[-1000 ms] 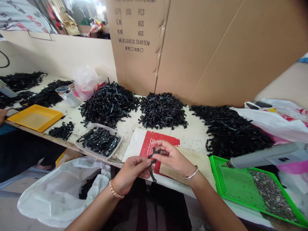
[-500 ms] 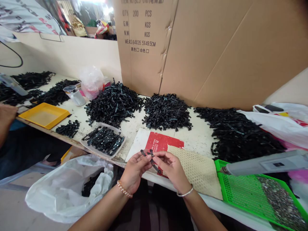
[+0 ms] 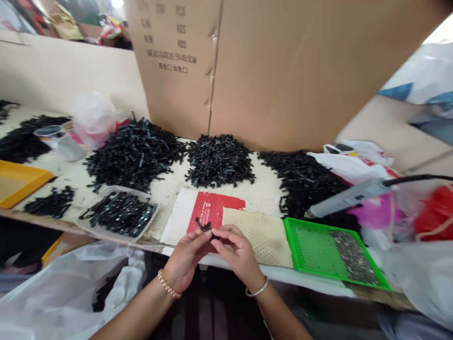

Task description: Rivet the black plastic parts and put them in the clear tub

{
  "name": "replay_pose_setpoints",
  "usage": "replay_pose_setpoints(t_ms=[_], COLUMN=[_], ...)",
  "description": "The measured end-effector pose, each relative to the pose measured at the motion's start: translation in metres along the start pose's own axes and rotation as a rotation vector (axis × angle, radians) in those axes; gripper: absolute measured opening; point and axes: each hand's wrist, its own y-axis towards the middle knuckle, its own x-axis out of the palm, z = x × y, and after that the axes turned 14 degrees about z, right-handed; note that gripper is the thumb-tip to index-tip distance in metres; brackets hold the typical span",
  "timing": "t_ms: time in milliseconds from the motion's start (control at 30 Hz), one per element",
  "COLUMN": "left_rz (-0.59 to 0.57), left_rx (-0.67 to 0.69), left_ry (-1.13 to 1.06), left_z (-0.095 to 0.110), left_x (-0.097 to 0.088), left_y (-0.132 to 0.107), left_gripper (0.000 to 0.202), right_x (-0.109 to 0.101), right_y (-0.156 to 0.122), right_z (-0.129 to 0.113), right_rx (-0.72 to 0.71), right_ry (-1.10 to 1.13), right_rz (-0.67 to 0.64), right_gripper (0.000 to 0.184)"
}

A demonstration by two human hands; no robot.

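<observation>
Hands meet at the near edge of the tabletop in the head view, the only one I have. My left hand and right hand come together fingertip to fingertip over a red card, and both pinch the same small black plastic strip. Each grip is closed tight on it, thumb against forefinger, with the strip's far end poking out up and to the left of the fingers. The rest of the strip is hidden by my fingers.

Just right of the hands lies a beige honeycomb mat, and right of that a green tray holding small metal bits. A grey tool hangs over the tray's far side. To the left sits a clear tray of black strips, and farther off three black heaps lie before a cardboard box. A white bag sags below the tabletop, near left.
</observation>
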Motion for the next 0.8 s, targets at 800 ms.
replay_pose_setpoints(t_ms=[800], left_rz=[-0.313], left_rx=[-0.107], left_ry=[0.593], left_z=[-0.077], left_x=[0.132], left_y=[0.06], left_gripper=[0.02], right_x=[-0.187], right_y=[0.047], right_z=[-0.013], right_rx=[-0.076], right_ry=[-0.065], right_rz=[0.619], right_gripper=[0.034])
